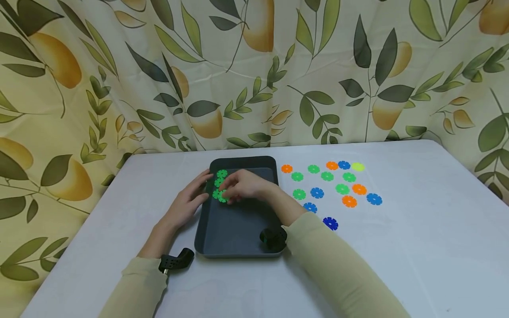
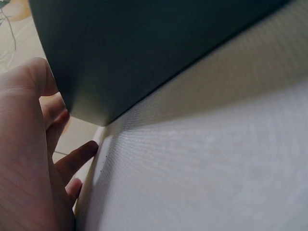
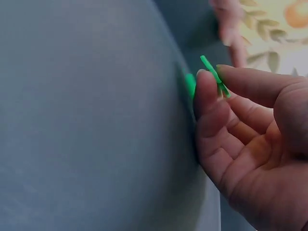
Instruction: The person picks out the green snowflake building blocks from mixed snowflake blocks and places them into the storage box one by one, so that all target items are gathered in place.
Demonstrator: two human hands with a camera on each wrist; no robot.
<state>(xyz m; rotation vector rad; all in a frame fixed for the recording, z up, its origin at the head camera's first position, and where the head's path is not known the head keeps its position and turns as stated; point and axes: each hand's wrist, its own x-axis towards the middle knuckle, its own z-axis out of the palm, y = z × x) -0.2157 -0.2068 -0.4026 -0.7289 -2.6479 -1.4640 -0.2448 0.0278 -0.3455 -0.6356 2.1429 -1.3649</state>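
My right hand (image 1: 247,183) is over the left part of the dark grey tray (image 1: 238,234). In the right wrist view, its thumb and a finger pinch a thin green interlocking disc (image 3: 209,68) seen edge-on. Several green notched discs (image 1: 222,173) lie near the tray's upper left, partly covered by that hand in the head view. My left hand (image 1: 185,202) rests at the tray's left side, thumb and fingers touching the rim. The left wrist view shows it against the outer wall (image 2: 120,48), fingers fairly straight.
Right of the tray, several loose discs lie on the white table: orange (image 1: 359,189), green (image 1: 342,189), blue (image 1: 374,199), dark blue (image 1: 330,223) and yellow-green (image 1: 358,167). A leaf-and-fruit patterned curtain (image 1: 254,79) hangs behind the table. Each wrist wears a black camera.
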